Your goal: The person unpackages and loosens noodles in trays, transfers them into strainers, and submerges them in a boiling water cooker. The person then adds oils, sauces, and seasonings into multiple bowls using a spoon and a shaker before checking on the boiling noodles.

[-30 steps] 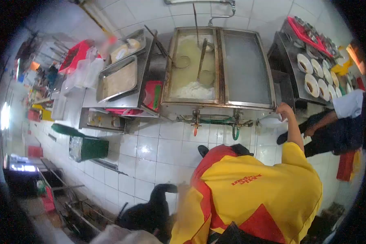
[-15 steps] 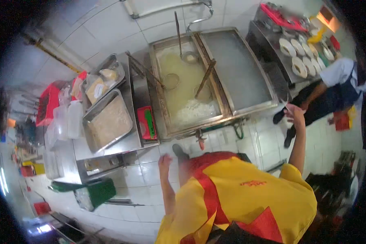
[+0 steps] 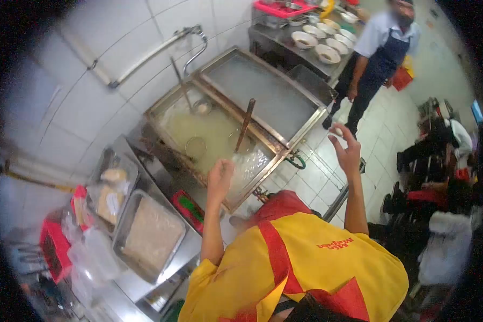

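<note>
My left hand [image 3: 220, 176] is raised over the near edge of the left vat [image 3: 217, 131], which holds cloudy yellowish liquid with white foam. Its fingers are blurred, and what they hold, if anything, cannot be made out. Near the right vat's [image 3: 260, 91] right corner, my right hand [image 3: 344, 144] is raised with curled fingers around something small and pale. A strainer with a dark upright handle [image 3: 245, 124] stands in the left vat between my hands. Farther back are another round strainer [image 3: 195, 146] and a long-handled ladle [image 3: 202, 107].
A metal tray of pale, floury material [image 3: 153, 236] lies on the left counter beside a red and green item [image 3: 189, 208]. White bowls [image 3: 327, 53] stand on the back counter. Another person [image 3: 383, 53] in a dark apron stands at the right.
The view has turned right. My left hand, out of clear sight at first, has risen to the left vat's edge. My right hand has lifted from beside the right vat's corner.
</note>
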The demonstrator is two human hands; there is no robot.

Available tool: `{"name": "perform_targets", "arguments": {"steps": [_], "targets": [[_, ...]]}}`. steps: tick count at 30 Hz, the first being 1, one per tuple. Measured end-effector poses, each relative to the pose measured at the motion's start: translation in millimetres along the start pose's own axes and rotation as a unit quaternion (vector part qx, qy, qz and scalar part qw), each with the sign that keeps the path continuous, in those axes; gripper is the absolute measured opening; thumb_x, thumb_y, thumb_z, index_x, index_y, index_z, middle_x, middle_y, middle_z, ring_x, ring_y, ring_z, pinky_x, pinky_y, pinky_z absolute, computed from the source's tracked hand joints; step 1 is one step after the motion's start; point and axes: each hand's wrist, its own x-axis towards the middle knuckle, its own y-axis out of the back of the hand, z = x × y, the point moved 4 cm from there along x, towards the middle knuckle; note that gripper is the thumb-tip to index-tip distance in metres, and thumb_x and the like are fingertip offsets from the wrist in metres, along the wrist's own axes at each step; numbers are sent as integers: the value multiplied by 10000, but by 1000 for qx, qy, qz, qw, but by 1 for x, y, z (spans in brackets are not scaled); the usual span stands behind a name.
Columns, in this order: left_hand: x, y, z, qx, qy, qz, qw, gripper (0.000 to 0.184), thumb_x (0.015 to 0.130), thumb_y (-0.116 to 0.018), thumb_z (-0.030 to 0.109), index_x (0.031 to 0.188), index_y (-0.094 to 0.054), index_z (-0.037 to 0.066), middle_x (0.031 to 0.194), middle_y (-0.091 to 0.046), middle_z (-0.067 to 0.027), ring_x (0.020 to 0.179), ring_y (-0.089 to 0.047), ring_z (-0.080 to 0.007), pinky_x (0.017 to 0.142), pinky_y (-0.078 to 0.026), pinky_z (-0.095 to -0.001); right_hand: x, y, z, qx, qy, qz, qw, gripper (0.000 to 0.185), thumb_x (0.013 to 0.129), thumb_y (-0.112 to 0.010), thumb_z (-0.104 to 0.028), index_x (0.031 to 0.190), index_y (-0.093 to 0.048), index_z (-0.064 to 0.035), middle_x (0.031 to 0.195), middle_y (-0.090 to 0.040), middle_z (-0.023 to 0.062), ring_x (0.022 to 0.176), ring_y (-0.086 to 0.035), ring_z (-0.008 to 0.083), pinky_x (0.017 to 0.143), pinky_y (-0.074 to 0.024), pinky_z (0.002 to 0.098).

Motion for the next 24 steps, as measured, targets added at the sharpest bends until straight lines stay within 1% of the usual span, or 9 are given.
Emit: {"name": "perform_targets", "arguments": {"steps": [3,5,7,10,14,17,20,23,24], "targets": [[22,-4,59,-17,-40,16,999,222,892,-613,228,992,-583,33,920,-592,-30,838,-531,-117,762,-432,-280,-11,8,-29,8,16,47,999,186,821,-650,-26,1006,-633,-18,944,-684,110,903,-662,197,796,-486,294],[40,-7,89,72,-200,91,973,410,840,-679,247,1138,-530,8,1115,-558,-99,1032,-518,-203,892,-409,-333,-4,11,-46,48,65,40,996,109,838,-607,-28,942,-641,-23,947,-681,122,895,-669,259,777,-492,308],[56,-17,114,95,-258,117,954,515,818,-703,257,1201,-478,-4,1194,-508,-128,1111,-479,-241,944,-382,-354,11,7,-63,67,198,12,978,57,860,-604,-71,897,-633,-39,898,-668,119,839,-666,256,734,-503,324],[82,-38,125,87,-278,81,953,703,788,-738,285,1299,-375,-33,1342,-391,-175,1273,-365,-303,1057,-299,-400,24,-28,-56,148,144,-84,975,87,847,-627,-84,924,-621,-44,884,-664,122,780,-655,238,695,-506,339],[85,-60,127,-20,-211,-83,974,438,863,-672,216,1220,-493,37,1022,-560,-44,930,-530,-111,795,-453,-277,30,-72,-79,200,110,-201,953,195,872,-608,-178,994,-611,-27,696,-660,123,622,-650,217,581,-482,317],[64,-53,123,18,-172,-68,983,149,914,-605,183,972,-594,46,740,-521,36,709,-480,-34,608,-392,-219,27,-93,-79,237,153,-194,940,230,869,-612,-202,1016,-608,-25,657,-651,115,596,-644,204,559,-477,315],[41,-37,107,25,-190,-28,981,167,925,-587,186,864,-583,31,711,-501,39,686,-448,-32,589,-367,-219,15,-126,-54,226,61,-273,933,204,845,-631,-185,969,-622,-23,646,-642,131,584,-638,220,551,-471,334],[16,-31,90,-7,-178,-34,983,228,931,-575,216,813,-540,24,721,-492,35,679,-418,-43,585,-356,-227,-6,-159,-41,141,121,-333,925,195,832,-646,-202,901,-642,-20,660,-632,157,588,-626,277,540,-459,374],[10,-34,86,-23,-182,-60,981,271,933,-570,247,794,-515,21,723,-489,32,677,-408,-53,584,-353,-237,-13,-165,-43,208,134,-332,910,204,827,-648,-170,861,-648,31,692,-631,185,594,-601,223,562,-462,334]]}}
